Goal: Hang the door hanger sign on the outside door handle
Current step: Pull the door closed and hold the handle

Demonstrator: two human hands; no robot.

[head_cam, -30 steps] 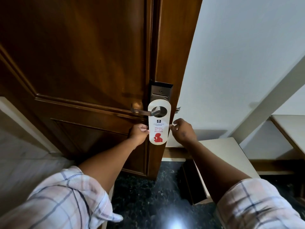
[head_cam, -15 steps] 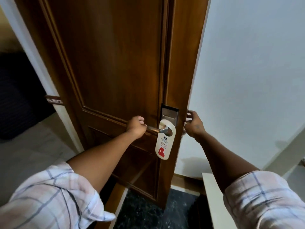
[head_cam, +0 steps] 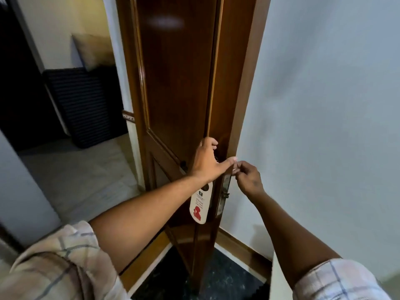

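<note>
Door hanger sign (head_cam: 200, 205) still hangs; left hand (head_cam: 206, 162) now open, right hand (head_cam: 249, 179) pinched empty.

Dim interior, soft overall blur; pale glare patch high on wooden door (head_cam: 173, 61); warmer light on far wall (head_cam: 65, 22); right forearm (head_cam: 287, 230) in shadow; wide-angle bending at frame edges

place: hotel room entry | cues: do-not-disturb hanger (head_cam: 200, 204) on wooden door (head_cam: 179, 83), corridor (head_cam: 71, 169) beyond
</note>
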